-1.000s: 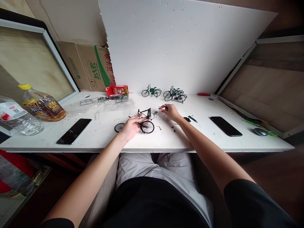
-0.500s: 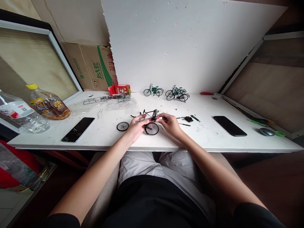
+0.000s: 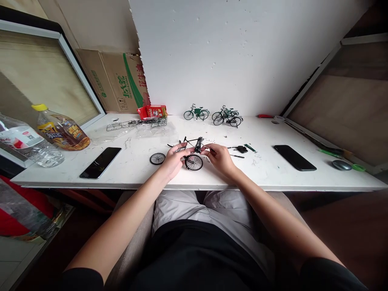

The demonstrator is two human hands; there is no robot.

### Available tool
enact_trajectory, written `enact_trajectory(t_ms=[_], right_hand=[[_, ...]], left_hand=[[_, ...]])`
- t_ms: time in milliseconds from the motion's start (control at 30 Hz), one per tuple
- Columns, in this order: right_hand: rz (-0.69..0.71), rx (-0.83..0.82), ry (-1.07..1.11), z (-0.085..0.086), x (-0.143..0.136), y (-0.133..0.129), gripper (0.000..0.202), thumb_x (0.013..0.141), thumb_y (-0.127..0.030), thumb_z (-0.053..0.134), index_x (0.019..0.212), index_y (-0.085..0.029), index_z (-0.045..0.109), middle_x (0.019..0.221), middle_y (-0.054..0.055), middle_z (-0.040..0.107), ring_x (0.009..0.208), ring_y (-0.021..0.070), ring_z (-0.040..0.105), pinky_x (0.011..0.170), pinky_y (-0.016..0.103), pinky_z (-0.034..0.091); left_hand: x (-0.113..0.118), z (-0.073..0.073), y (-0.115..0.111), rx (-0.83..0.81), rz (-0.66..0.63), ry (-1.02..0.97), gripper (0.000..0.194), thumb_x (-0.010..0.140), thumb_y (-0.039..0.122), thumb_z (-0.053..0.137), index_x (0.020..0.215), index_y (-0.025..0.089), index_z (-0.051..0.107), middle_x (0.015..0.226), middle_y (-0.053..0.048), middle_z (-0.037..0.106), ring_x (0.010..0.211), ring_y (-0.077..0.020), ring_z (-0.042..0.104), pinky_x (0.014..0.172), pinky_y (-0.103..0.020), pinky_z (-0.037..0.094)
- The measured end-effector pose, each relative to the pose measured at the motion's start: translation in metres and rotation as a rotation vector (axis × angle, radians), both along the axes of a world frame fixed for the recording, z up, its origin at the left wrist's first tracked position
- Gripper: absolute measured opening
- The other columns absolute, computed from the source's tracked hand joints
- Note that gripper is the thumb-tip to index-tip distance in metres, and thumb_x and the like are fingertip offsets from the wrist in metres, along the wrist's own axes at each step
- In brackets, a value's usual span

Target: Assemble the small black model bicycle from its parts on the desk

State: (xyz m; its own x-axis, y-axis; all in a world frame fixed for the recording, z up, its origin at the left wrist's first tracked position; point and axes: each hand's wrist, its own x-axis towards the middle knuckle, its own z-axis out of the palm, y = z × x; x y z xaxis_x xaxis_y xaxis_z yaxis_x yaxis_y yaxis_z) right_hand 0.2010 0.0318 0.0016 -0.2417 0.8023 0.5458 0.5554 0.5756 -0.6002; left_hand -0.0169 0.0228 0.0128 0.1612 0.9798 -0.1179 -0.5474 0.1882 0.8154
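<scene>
My left hand point(image 3: 173, 162) is closed around a partly built black model bicycle point(image 3: 190, 140), thumb and fingers on its frame. One spoked wheel point(image 3: 194, 162) is on the bicycle, hanging below the frame. My right hand point(image 3: 220, 158) is closed in a pinch at the right side of the frame; a small dark thing shows at its fingers, too small to name. A loose spoked wheel point(image 3: 157, 158) lies on the table left of my left hand. Right of my right hand lie a black part point(image 3: 241, 149), a green strip point(image 3: 250, 148) and a thin dark piece point(image 3: 237, 156).
Several finished model bicycles point(image 3: 196, 113) stand at the back of the white table point(image 3: 206, 182). Part frames point(image 3: 136, 123) on plastic and a red box point(image 3: 156, 111) lie back left. Phones lie on the left point(image 3: 100, 162) and right point(image 3: 294, 157). Bottles point(image 3: 62, 129) crowd the left edge.
My right fingers have opened slightly away from the frame's right side, showing more of it. The bicycle stays in my left hand, and the view has tilted slightly.
</scene>
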Motion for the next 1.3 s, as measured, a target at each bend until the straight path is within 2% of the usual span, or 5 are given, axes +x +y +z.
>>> enact_trajectory(t_ms=[633,733,900,1100,1300], right_hand=[[-0.061,0.278,-0.387,0.003,0.000,-0.009,0.028,0.105,-0.014,0.052,0.109,-0.020,0.078,0.091,0.009,0.077,0.076,0.0203,0.067,0.065,0.029,0.042],[-0.062,0.258,-0.366,0.004,0.001,-0.008,0.027,0.107,-0.017,0.052,0.111,-0.021,0.078,0.094,0.010,0.078,0.078,0.0211,0.068,0.068,0.030,0.046],[-0.039,0.243,-0.338,0.009,0.008,-0.008,0.027,0.107,-0.017,0.053,0.114,-0.022,0.079,0.100,0.011,0.080,0.085,0.0228,0.072,0.075,0.032,0.051],[-0.027,0.244,-0.353,0.014,0.008,-0.010,0.029,0.105,-0.014,0.052,0.116,-0.022,0.078,0.103,0.010,0.082,0.086,0.0230,0.073,0.075,0.032,0.051],[-0.044,0.141,-0.192,0.019,0.003,-0.014,0.018,0.107,-0.031,0.055,0.117,-0.022,0.067,0.092,0.007,0.077,0.066,0.0186,0.062,0.067,0.031,0.044]], left_hand=[[0.011,0.003,-0.010,0.031,0.134,0.048,0.057,0.068,0.009,0.088,0.118,0.020,0.063,0.096,-0.006,0.081,0.100,-0.0232,0.078,0.099,-0.036,0.053],[0.002,0.008,-0.006,0.001,-0.014,-0.048,0.033,0.074,0.020,0.076,0.107,0.015,0.069,0.097,-0.011,0.081,0.100,-0.0273,0.077,0.088,-0.036,0.056],[-0.020,0.017,0.002,-0.052,-0.285,-0.102,0.051,0.082,0.039,0.064,0.120,0.006,0.075,0.116,-0.023,0.080,0.115,-0.0374,0.074,0.086,-0.045,0.058],[-0.021,0.017,0.006,-0.068,-0.311,-0.080,0.056,0.094,0.053,0.066,0.126,0.008,0.075,0.119,-0.023,0.080,0.118,-0.0366,0.074,0.095,-0.045,0.058],[-0.012,0.019,0.001,0.058,-0.235,-0.017,0.031,0.095,0.022,0.070,0.125,0.014,0.073,0.118,-0.018,0.081,0.113,-0.0304,0.077,0.095,-0.040,0.057]])
